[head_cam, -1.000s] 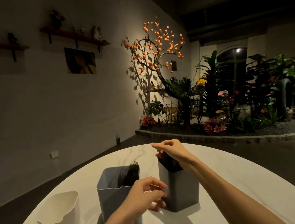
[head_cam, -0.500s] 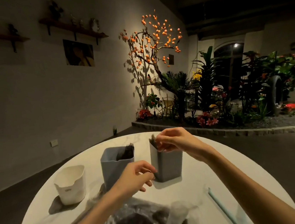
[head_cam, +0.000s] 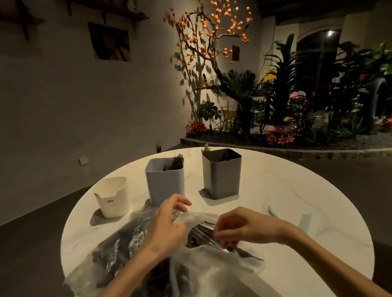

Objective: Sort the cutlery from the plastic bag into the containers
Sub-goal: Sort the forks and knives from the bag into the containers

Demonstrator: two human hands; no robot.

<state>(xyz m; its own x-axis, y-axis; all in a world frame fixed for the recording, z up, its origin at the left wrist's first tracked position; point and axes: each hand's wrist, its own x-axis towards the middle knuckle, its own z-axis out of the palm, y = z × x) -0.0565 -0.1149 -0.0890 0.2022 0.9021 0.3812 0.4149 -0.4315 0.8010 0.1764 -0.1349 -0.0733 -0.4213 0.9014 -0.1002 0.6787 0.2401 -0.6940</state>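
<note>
Crinkled clear plastic bag (head_cam: 135,262) is lying open on the near side of the round table (head_cam: 296,210), its mouth facing right so the dark cutlery (head_cam: 200,234) can be drawn out. Left hand (head_cam: 167,228) is resting on the top film, fingers loosely curled, probably holding the mouth open. Right hand (head_cam: 239,229) is pinching a dark fork (head_cam: 245,254) at the opening. Three containers are standing far: white container (head_cam: 112,198) left, blue container (head_cam: 166,184) middle with dark pieces, grey container (head_cam: 221,174) right, all within reach.

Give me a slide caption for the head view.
Both hands, left and right, reach into the plastic bag of dark cutlery before three containers.
</note>
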